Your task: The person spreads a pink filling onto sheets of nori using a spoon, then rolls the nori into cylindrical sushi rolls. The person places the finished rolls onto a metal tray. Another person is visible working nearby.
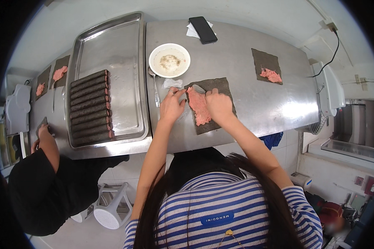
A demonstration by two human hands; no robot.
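Observation:
A dark seaweed sheet (223, 86) lies on the steel table in front of me, with a long strip of pink minced meat paste (200, 110) spread along its left side. My right hand (218, 106) is closed round a metal spoon, whose bowl (198, 88) touches the top of the paste; its handle is mostly hidden by the fingers. My left hand (172, 106) is at the sheet's upper left edge, fingertips touching it and thumb apart from the index finger. Just above that hand is a crumpled white piece (173, 84), perhaps tissue or plastic.
A white bowl (152, 52) of cloudy liquid and another spoon (156, 89) stand left of the sheet. Dark rolls (89, 108) line a large steel tray (146, 103). A phone (203, 30) lies at the back, another topped sheet (262, 58) at right. A co-worker's arm (48, 146) is far left.

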